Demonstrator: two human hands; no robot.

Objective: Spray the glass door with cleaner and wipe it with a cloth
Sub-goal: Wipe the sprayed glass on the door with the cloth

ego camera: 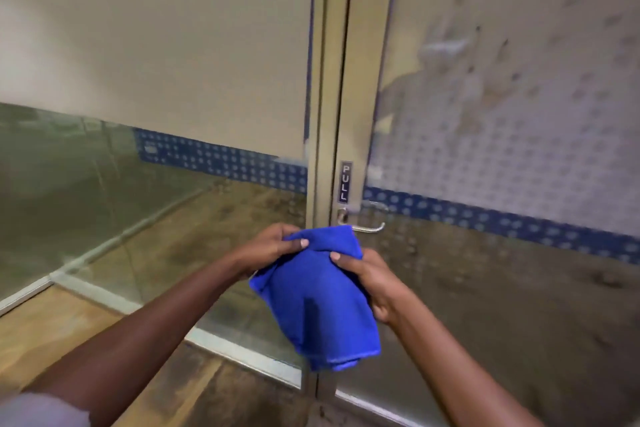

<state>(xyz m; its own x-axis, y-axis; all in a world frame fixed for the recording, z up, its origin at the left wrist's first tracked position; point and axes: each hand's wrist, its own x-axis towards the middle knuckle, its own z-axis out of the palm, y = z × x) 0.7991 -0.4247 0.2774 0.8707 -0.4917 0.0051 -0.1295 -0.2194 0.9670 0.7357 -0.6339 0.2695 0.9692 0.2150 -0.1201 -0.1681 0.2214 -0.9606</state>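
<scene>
A bright blue cloth point(318, 298) hangs folded between both hands in front of the glass door point(502, 135). My left hand point(273, 246) pinches its upper left corner. On the cloth's right edge, my right hand point(374, 284) grips it with the thumb on top. The door has a frosted, dotted upper pane with a blue dotted band, a clear lower pane, a metal frame with a PULL label point(345, 182) and a lever handle point(367, 227) just behind the cloth. No spray bottle is in view.
A fixed glass panel point(156, 62) with frosted film and a blue band stands left of the door frame. Its metal bottom rail point(221, 345) runs across a wooden floor point(52, 329). A faint reflection of a person shows in the door's frosted pane.
</scene>
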